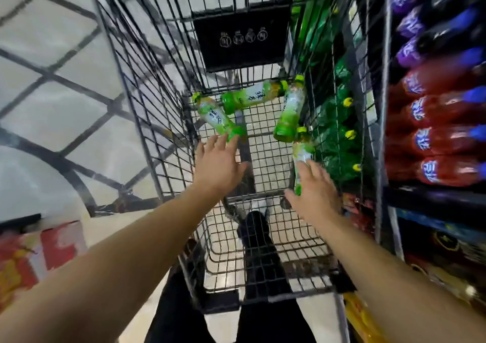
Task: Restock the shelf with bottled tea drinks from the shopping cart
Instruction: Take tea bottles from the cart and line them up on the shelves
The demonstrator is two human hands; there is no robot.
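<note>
Both arms reached down into the wire shopping cart (pixel 147 111), where four green-labelled tea bottles lay on the basket floor. The left hand (pixel 219 165) was released, fingers straight and spread, its fingertips just at the base of the left-side bottle (pixel 217 119), which lay slanted against the cart's left wall. The right hand (pixel 314 189) sat over the lower part of the right-side bottle (pixel 302 156), which stood tilted along the cart's right wall; motion blur left it impossible to tell whether the fingers had closed round it. A third bottle (pixel 253 95) lay crosswise along the far edge, and a fourth bottle (pixel 290 108) leaned in the far right corner. The shelf (pixel 431 193) of red and purple drinks stood beyond the cart's right side.

The step in hand was judged to be the pick-up. To do it well, each hand should wrap the bottle's mid-body rather than its smooth base, lift clear of the wire walls, and avoid knocking the neighbouring bottles.
</note>
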